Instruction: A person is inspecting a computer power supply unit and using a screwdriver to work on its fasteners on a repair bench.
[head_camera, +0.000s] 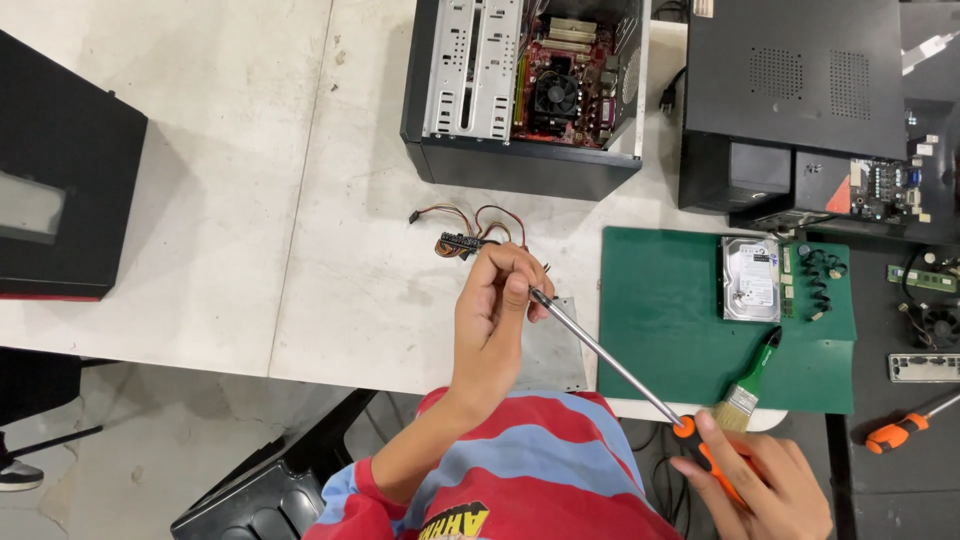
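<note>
while your left hand (492, 315) hovers over the edge of the white table (300, 200), its fingers (515, 265) are curled together and pinched around the tip end of a long screwdriver (610, 360). whether something small sits between those fingertips and the tip you cannot tell. your right hand (760, 490) is low at the bottom right, fingers wrapped shut on the screwdriver's orange handle, so the steel shaft runs slanting up and left from one hand to the other.

just under your left hand lies a flat grey metal plate (555, 355) on the table. just beyond your knuckles sits a small black connector with a bundle of red, yellow and black wires (465, 228). farther back stands an open black computer case (525, 90), its red motherboard and fan showing inside.

to the right of the shaft lies a green mat (660, 310), near but not touching your left hand. on it rest a silver hard drive (751, 280), a black coiled cable (822, 280) beside the drive, and a paintbrush (752, 385) with a green handle, its bristles close to your right hand. a second orange-handled screwdriver (905, 428) lies at the far right, well apart. another black case (800, 100) stands behind the mat, and a black box (60, 170) sits at the left edge.
</note>
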